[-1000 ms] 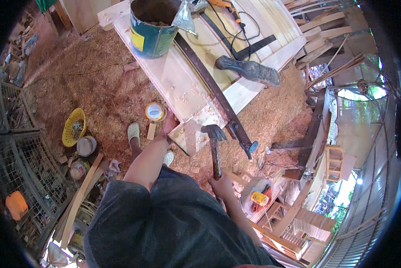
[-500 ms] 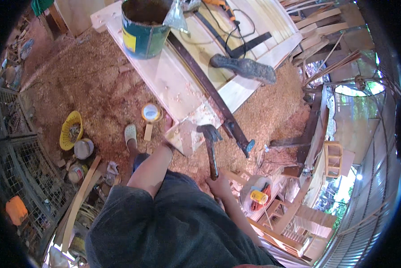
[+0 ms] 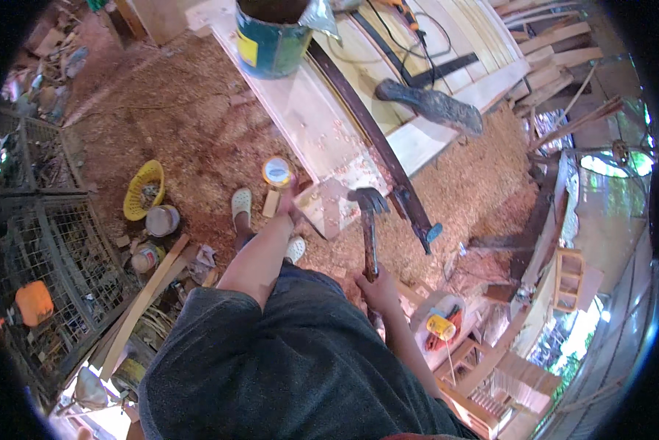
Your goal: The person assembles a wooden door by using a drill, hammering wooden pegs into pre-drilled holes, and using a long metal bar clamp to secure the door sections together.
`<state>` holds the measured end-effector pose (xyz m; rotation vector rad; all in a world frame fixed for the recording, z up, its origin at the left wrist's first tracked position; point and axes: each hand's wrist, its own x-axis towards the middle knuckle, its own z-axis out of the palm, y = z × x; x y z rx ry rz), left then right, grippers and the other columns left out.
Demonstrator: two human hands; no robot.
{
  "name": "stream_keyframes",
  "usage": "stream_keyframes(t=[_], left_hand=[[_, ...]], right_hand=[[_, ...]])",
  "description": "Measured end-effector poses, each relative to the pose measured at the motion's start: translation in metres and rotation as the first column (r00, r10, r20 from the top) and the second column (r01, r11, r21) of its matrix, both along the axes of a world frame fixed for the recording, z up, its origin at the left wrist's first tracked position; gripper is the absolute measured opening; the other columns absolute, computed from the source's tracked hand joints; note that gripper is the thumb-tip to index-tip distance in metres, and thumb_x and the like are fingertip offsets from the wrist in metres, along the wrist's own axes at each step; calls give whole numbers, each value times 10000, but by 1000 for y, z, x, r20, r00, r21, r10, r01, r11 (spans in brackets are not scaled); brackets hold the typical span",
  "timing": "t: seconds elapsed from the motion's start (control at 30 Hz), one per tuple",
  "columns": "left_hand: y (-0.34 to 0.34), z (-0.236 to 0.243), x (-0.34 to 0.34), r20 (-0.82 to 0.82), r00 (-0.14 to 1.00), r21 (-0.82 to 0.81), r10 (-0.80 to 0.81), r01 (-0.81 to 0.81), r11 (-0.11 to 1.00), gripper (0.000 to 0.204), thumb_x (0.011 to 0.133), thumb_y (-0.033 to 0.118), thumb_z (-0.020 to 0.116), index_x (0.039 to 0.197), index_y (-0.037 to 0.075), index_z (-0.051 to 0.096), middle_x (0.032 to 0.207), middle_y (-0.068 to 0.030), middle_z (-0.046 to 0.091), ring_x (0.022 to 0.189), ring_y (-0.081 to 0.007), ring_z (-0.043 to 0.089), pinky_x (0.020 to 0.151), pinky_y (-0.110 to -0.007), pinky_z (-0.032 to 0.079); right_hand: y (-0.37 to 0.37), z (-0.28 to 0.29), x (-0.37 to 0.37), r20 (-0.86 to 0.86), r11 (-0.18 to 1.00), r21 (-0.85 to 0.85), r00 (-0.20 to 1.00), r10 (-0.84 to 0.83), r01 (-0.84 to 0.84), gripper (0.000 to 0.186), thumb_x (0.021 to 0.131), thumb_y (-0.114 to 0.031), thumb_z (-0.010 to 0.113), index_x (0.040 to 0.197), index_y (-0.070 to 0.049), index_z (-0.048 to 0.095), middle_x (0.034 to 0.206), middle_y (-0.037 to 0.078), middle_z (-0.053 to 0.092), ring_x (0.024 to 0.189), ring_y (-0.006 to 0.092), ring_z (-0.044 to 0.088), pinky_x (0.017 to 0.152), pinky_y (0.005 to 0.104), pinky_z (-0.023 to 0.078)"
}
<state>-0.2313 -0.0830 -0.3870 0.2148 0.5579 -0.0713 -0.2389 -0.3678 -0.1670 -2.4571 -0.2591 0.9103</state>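
Clearly, the right grip was closed around the lower handle of a claw hammer, whose dark head stood up beside the end of a framed wooden panel; whether the two touched, I could not tell. The left grip was at the panel's edge, but how far its fingers were bent could not be made out.

Several things crowded that panel: a dark green bucket with a clear plastic bag at its rim, a black square, an orange power tool with its black cord, and a dark club-shaped tool. A long bar clamp ran lengthwise between bucket and club-shaped tool and jutted past the panel's end, just right of the hammer head.

Counted, there was one hammer, one clamp, one bucket, one yellow basket and two pale clogs. Two tubs stood near the basket, and one white-lidded tub showed next to the left grip.

Pale shavings dotted the panel's near end, while reddish shavings covered the floor. Wire mesh lined the left of the room, timber strips were heaped at the upper right, and corrugated sheeting closed off the lower right
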Motion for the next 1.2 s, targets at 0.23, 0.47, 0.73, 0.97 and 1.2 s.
stream_keyframes(t=[0.23, 0.47, 0.73, 0.97, 1.2], left_hand=[[129, -7, -110, -449, 846, 641, 287, 81, 763, 137, 1007, 89, 555, 924, 66, 662, 815, -23, 667, 605, -99, 556, 530, -271, 447], [318, 30, -146, -480, 789, 760, 383, 155, 631, 68, 977, 61, 627, 914, 43, 647, 790, -30, 645, 609, -95, 563, 552, -252, 462], [500, 175, 2, -87, 930, 995, 356, 65, 71, 36, 979, 43, 624, 992, 28, 653, 844, -26, 662, 737, -98, 582, 692, -248, 498], [502, 366, 117, 217, 976, 956, 18, -209, -207, 161, 988, 130, 668, 1095, 10, 685, 956, -56, 717, 861, -116, 650, 781, -269, 522], [417, 412, 181, -296, 453, 773, -841, -403, -490, 158, 929, 114, 623, 1036, 28, 702, 962, -178, 722, 917, -348, 700, 831, -433, 554]], right_hand=[[30, 40, 21, 89, 997, -76, 996, -1, 7, 472, 919, -371, 705, 1171, -5, 547, 934, 244, 672, 918, 412, 670, 802, 490, 510], [39, 43, 20, 185, 989, -149, 982, 44, -16, 397, 946, -330, 694, 1132, -8, 554, 830, 191, 664, 767, 327, 673, 704, 460, 524], [105, 71, 15, -148, 857, -379, 892, -428, 348, 227, 851, -168, 702, 960, 11, 616, 694, 90, 631, 536, 197, 618, 483, 370, 527], [127, 71, 18, -86, 714, -497, 791, -606, 493, 259, 805, -218, 726, 925, 3, 666, 680, 142, 662, 571, 246, 682, 543, 429, 545], [131, 73, 18, -116, 718, -441, 759, -641, 539, 105, 827, -68, 674, 850, 12, 611, 577, 110, 574, 422, 214, 553, 374, 397, 420]])
